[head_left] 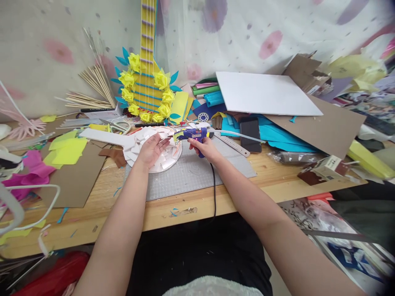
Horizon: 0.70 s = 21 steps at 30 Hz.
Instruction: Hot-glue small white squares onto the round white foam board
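Observation:
My right hand (202,149) is wrapped round the handle of a blue glue gun (193,133), its nozzle pointing left. A clear glue stick (239,134) sticks out of the gun's back, and a black cord (214,185) hangs from the handle. Palm up, my left hand (153,151) is closed near the nozzle, its fingertips together; whatever they pinch is too small to make out. Under both hands lies a white board shape with a long neck (103,135) and a round body (165,165) covered in white paper pieces. Part of it rests on a grey cutting mat (185,181).
A yellow guitar-shaped craft (148,88) with paper flowers stands behind. To the right are a metal ruler (233,144), a phone (250,135), a white board (262,94) and a drink carton (327,169). Scissors (121,126), yellow paper (69,150) and brown cardboard (75,181) lie left.

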{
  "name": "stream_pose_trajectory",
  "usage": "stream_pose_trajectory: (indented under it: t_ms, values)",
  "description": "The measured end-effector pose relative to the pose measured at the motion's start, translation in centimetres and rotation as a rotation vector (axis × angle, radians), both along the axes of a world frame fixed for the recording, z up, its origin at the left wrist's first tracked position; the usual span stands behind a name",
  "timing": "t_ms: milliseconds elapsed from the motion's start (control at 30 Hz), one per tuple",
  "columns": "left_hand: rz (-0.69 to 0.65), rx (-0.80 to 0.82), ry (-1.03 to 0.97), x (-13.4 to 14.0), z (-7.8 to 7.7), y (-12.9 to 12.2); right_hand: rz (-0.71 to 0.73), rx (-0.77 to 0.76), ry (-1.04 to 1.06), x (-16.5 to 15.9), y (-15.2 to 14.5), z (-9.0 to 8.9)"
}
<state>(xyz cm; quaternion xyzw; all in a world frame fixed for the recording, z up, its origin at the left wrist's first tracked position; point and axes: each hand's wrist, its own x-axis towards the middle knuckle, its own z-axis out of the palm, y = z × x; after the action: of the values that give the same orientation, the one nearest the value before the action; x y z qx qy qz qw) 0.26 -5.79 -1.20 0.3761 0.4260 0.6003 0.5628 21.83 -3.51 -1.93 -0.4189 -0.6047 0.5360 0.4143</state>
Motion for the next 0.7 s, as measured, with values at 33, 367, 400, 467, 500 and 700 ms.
stream_pose_trajectory:
  t_ms: [33,367,400,467,500,700]
  values:
    - [-0.008,-0.002,-0.005,-0.05,-0.04,0.05,0.003,-0.002,0.002,-0.04,-0.01,-0.06]
    - [-0.054,-0.012,-0.021,0.09,0.21,-0.20,0.031,0.000,-0.003,-0.18,-0.11,0.07]
    - [-0.052,-0.015,-0.011,0.09,0.21,-0.21,0.030,-0.004,-0.010,-0.20,-0.17,0.16]
    - [-0.048,-0.013,0.012,0.08,0.21,-0.21,0.029,-0.010,-0.021,-0.20,-0.21,0.21]
    - [-0.047,-0.009,0.021,0.08,0.21,-0.21,0.032,-0.008,-0.024,-0.18,-0.17,0.17]
    - [-0.075,0.008,0.010,0.04,0.25,-0.25,0.021,0.002,-0.034,0.18,0.56,-0.66]
